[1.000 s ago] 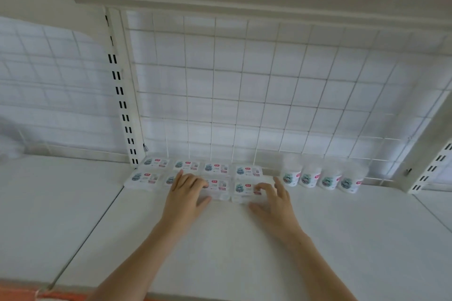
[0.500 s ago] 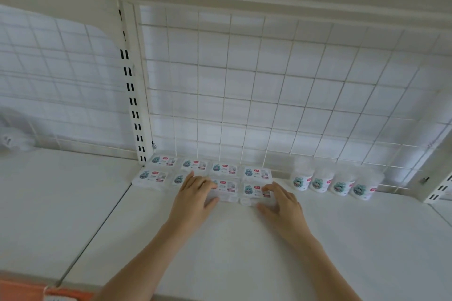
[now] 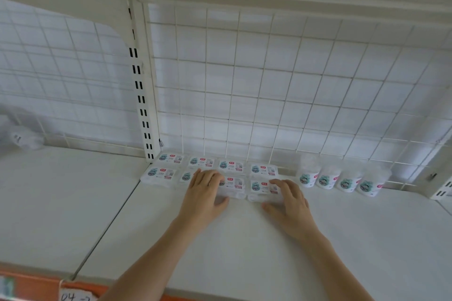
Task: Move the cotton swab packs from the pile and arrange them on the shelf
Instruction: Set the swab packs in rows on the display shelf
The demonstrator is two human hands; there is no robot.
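Note:
Several flat cotton swab packs (image 3: 264,170) lie in two rows on the white shelf (image 3: 244,239), against the wire grid back. My left hand (image 3: 204,190) rests flat on the front row, covering part of one pack (image 3: 186,176) and touching the pack (image 3: 233,184) beside it. My right hand (image 3: 289,199) lies with straight fingers on the right end of the front-right pack (image 3: 260,187). Neither hand grips anything.
Several round cotton swab tubs (image 3: 329,178) stand in a row to the right of the packs. A slotted upright (image 3: 141,95) rises at the left of the packs. A white wrapped item (image 3: 24,139) lies far left. An orange price rail (image 3: 73,291) runs along the front edge.
Both hands have stayed on the front row of packs, with the right fingers settled further onto the right pack. The view has shifted so everything sits a little lower and to the right.

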